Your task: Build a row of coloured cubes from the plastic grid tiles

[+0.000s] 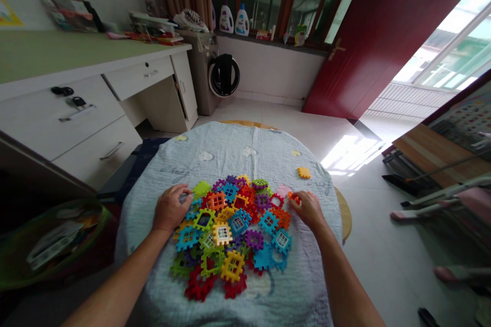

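A heap of coloured plastic interlocking square tiles (pixel 233 227) lies on a round table covered with a pale blue quilted cloth (pixel 230 150). My left hand (pixel 170 208) rests curled at the heap's left edge, fingertips touching a green tile (pixel 201 189). My right hand (pixel 307 208) sits at the heap's right edge, its fingers pinched on a small orange tile (pixel 294 197). A single orange tile (pixel 304 172) lies apart, beyond my right hand.
A white desk with drawers (pixel 76 107) stands at the left, a washing machine (pixel 215 74) behind it. A red door (pixel 379 36) is open at the right. A green basket (pixel 46 245) sits low left. A folded frame (pixel 441 199) lies on the floor.
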The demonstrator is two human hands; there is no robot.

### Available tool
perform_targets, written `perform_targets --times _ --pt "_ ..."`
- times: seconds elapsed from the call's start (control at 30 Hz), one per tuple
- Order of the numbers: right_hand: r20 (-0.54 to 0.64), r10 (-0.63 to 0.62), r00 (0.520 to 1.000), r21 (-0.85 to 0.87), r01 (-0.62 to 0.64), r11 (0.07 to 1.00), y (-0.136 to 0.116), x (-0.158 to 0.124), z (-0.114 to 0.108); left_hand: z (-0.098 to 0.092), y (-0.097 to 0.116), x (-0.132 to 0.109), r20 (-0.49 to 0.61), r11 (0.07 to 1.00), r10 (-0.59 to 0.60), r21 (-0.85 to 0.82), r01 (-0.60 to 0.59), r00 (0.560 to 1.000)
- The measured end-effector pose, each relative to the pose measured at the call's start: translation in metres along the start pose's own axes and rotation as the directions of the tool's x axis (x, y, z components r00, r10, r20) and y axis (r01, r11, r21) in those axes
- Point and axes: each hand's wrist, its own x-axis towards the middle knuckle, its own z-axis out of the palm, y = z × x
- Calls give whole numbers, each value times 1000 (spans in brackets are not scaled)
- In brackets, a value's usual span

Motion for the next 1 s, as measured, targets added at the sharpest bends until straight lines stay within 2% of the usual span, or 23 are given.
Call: perform_targets --times 0.17,0.23,0.37,0.43,0.67,0.8,1.0 --pt "-7 76 997 196 -73 978 2 -1 -1 1 0 0 -4 1000 -14 -1 14 1000" --pt "-64 94 994 172 -81 982 5 -3 5 1 0 0 -7 1000 -21 1 21 1000" --pt "-281 115 953 25 -113 993 11 -9 13 0 2 0 -5 1000 -28 1 28 1000" --pt "-324 129 937 0 -137 991 12 -12 15 0 3 0 -4 999 -32 1 32 999" --pt "-161 172 972 -61 -184 981 2 -21 20 0 1 0 -1 1000 -12 8 12 1000" --pt "-159 199 967 -22 -205 979 1 -24 23 0 1 0 -4 1000 -4 9 4 1000" --pt "-187 142 972 42 -137 990 0 -29 29 0 1 0 -2 1000 -11 2 11 1000"
